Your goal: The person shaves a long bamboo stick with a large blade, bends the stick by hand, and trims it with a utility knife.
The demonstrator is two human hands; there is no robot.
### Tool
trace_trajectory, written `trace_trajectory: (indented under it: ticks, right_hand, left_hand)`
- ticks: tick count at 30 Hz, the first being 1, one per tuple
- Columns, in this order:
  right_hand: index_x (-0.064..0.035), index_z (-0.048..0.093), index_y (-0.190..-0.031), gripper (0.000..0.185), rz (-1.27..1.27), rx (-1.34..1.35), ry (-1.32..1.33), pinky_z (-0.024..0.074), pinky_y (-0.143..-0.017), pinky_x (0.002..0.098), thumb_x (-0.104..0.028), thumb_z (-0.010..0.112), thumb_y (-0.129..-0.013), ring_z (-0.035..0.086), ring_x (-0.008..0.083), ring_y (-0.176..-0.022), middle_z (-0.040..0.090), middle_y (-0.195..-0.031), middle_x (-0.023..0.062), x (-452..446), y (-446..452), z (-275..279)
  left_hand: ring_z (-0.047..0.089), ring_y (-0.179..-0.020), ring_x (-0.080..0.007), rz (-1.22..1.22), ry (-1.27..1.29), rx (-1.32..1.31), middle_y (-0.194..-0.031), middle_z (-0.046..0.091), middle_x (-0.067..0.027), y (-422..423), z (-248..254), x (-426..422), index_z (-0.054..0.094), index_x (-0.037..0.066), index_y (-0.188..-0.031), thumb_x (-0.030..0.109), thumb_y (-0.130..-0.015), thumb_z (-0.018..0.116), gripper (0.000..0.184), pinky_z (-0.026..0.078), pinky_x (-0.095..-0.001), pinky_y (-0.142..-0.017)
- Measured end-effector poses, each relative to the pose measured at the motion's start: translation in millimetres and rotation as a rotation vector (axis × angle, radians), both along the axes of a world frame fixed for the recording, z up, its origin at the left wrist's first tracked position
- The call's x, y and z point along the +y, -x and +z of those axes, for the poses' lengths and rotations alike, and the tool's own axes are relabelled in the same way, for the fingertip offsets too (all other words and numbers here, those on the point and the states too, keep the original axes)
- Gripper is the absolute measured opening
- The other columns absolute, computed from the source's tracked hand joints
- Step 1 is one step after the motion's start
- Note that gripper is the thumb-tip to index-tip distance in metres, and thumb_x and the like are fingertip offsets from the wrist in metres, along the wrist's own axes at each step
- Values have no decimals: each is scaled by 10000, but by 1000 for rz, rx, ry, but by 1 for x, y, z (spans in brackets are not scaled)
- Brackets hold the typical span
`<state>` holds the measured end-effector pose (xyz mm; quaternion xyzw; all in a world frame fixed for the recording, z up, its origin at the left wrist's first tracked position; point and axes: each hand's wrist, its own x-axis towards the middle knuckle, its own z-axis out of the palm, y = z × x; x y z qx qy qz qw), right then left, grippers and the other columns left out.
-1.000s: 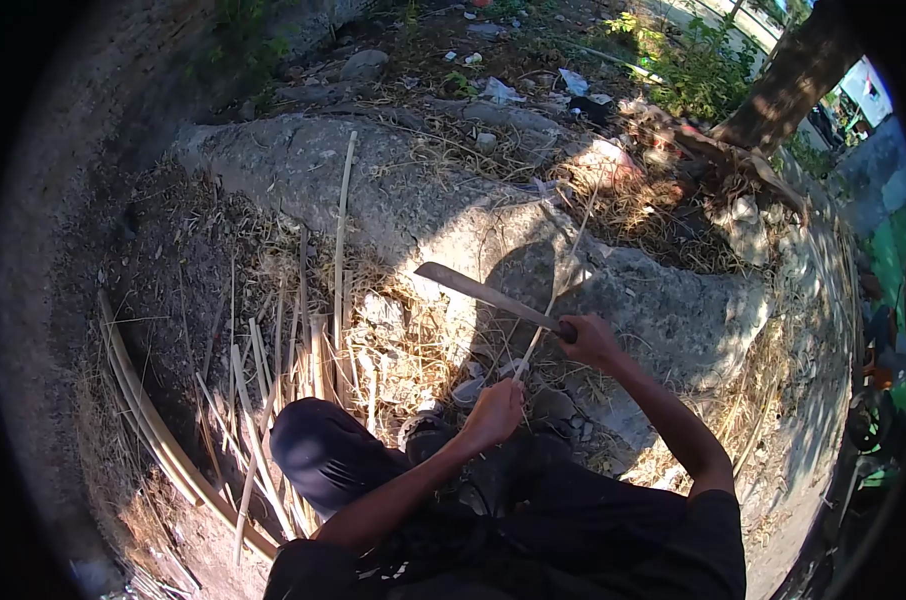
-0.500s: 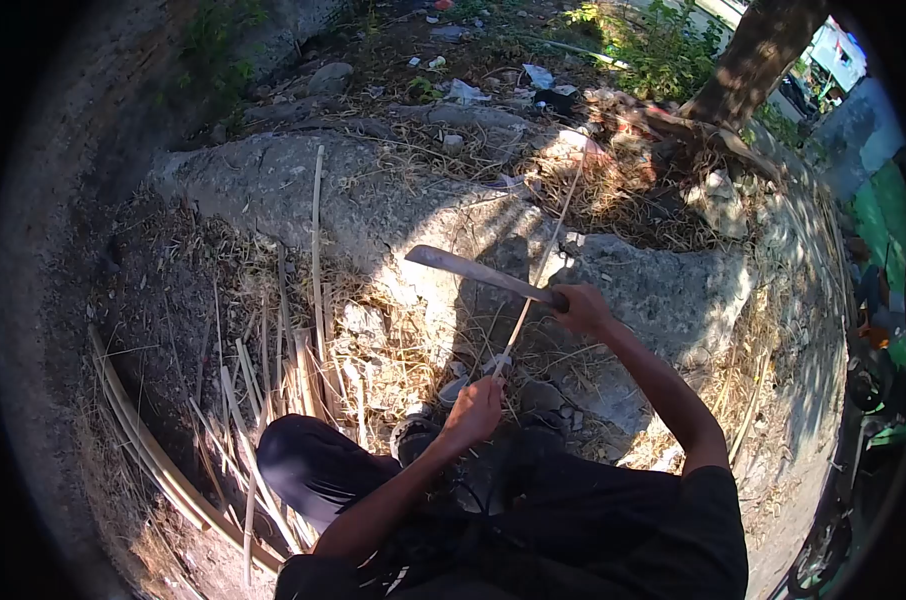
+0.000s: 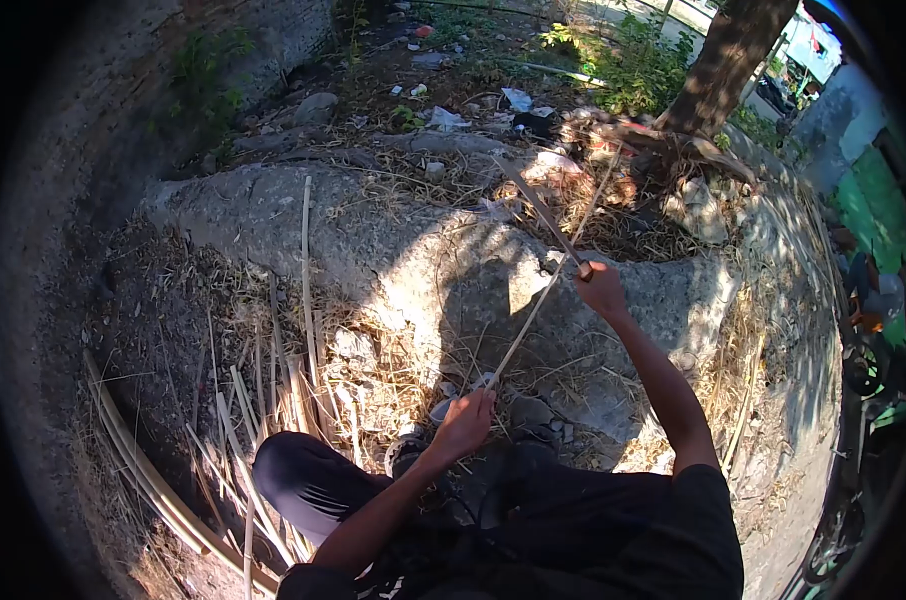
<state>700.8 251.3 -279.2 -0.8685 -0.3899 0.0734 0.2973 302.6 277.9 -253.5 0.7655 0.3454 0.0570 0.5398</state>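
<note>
My left hand [image 3: 464, 424] is closed around the near end of a long thin bamboo strip [image 3: 531, 318]. The strip slants up and away to the right, over the rough stone ledge. In my right hand [image 3: 601, 287] is the handle of a machete [image 3: 541, 204], its long blade pointing up and to the left. The blade crosses the strip just beyond my right hand; whether the two touch I cannot tell. Both hands are in front of my body, the right one farther out than the left.
Several bamboo strips [image 3: 241, 440] lean and lie at my left, by my knee. Longer curved strips [image 3: 143, 465] rest on the ground farther left. A stone ledge [image 3: 243, 215] runs across ahead, with dry straw, litter and a tree trunk [image 3: 725, 65] behind it.
My right hand has moved forward and slightly right along the strip. The machete blade has swung from lying nearly across to pointing more upward. My left hand keeps its hold.
</note>
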Motion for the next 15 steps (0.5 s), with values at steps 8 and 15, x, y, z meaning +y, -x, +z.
trace_trajectory:
  ticks: [8,15]
  right_hand:
    - [-83,721,-928,196,447,9,157,535,-663,519,-242,747,-815,685,410,-706,701,-753,176,-23,97,14]
    - [-72,710,-984,245,625,191,255,539,-673,522,-263,753,-836,688,424,-722,696,-747,179,-53,154,32]
  left_hand:
    - [681,-836,-451,22,123,172,-880,692,-245,24,43,10,602,9,-1032,322,-1079,434,358,501,-542,-727]
    - [631,-778,-531,-125,-89,409,-776,650,-297,53,89,33,483,37,-1101,270,-1082,455,235,432,-614,-701]
